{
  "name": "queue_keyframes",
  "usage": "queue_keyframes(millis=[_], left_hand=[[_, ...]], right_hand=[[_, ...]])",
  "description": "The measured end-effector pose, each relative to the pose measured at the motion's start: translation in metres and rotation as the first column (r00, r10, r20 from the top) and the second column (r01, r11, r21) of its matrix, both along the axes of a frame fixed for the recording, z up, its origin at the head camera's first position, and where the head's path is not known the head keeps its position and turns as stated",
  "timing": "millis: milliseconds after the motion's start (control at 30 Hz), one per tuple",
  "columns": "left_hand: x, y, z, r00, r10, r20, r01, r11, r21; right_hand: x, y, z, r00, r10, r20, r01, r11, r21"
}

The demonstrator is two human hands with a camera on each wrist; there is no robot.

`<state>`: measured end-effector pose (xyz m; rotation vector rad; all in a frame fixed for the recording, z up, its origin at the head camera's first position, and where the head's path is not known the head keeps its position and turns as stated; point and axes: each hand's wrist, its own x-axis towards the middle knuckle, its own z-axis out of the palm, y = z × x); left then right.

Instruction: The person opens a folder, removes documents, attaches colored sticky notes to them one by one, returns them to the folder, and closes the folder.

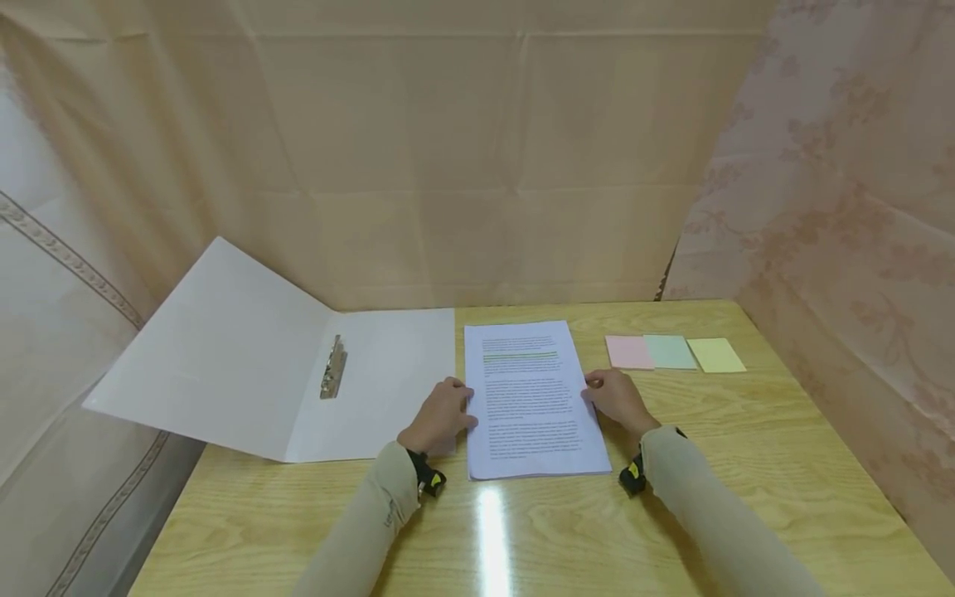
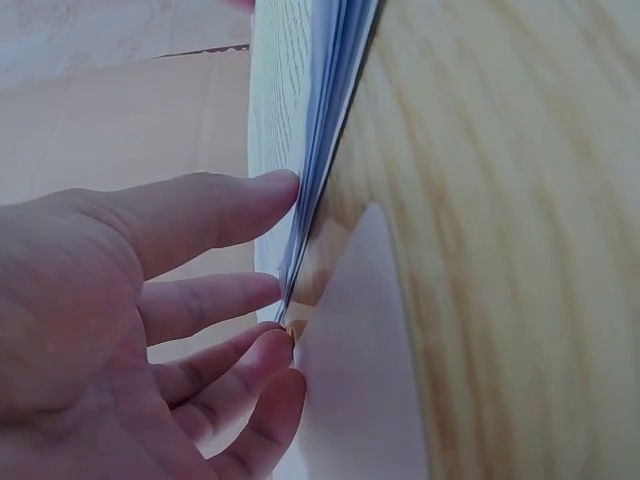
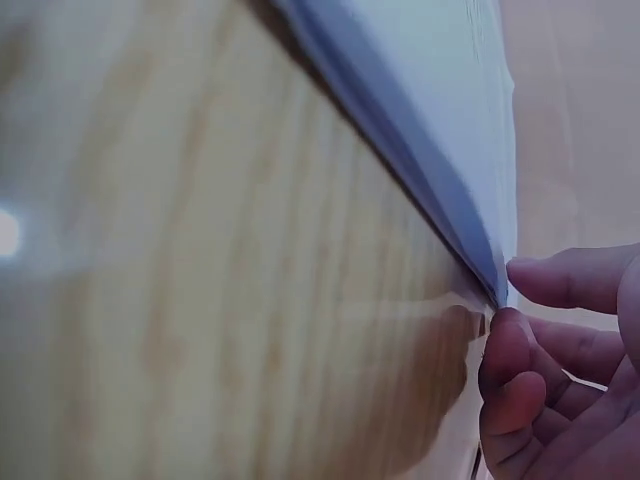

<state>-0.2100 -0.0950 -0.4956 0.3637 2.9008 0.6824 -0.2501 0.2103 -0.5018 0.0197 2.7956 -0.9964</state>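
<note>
A stack of printed paper [image 1: 525,406] lies on the wooden table, with green highlighted lines near the top of its upper sheet. My left hand [image 1: 443,410] is at its left edge, thumb and fingertips touching the sides of the sheets. In the left wrist view, the thumb [image 2: 235,205] and forefinger are fairly straight against the layered paper edge [image 2: 325,130]. On the opposite side, my right hand [image 1: 618,398] pinches the right edge. The right wrist view shows its thumb [image 3: 560,278] above the sheets [image 3: 430,170] and curled fingers below.
An open white folder [image 1: 395,356] with a metal clip [image 1: 333,369] lies left of the paper, its cover [image 1: 216,365] raised at a slant. Pink [image 1: 629,352], green [image 1: 669,351] and yellow [image 1: 716,355] sticky-note pads sit in a row at right. A beige curtain [image 1: 448,166] hangs behind the table.
</note>
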Motion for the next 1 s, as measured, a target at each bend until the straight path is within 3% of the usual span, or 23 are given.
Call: queue_keyframes(millis=[433,700,1000], left_hand=[[-0.002,0.0,0.0,0.999,0.013,0.035,-0.014,1.0,0.026],[-0.003,0.0,0.001,1.0,0.013,0.019,-0.013,1.0,0.011],[-0.002,0.001,0.002,0.999,0.038,0.035,-0.04,0.997,0.065]], right_hand=[[-0.004,0.006,0.015,0.994,-0.01,-0.105,0.009,1.0,-0.009],[-0.014,0.014,0.022,0.992,-0.025,-0.121,0.029,0.999,0.03],[-0.026,0.025,0.028,0.99,-0.013,-0.142,0.025,0.996,0.083]])
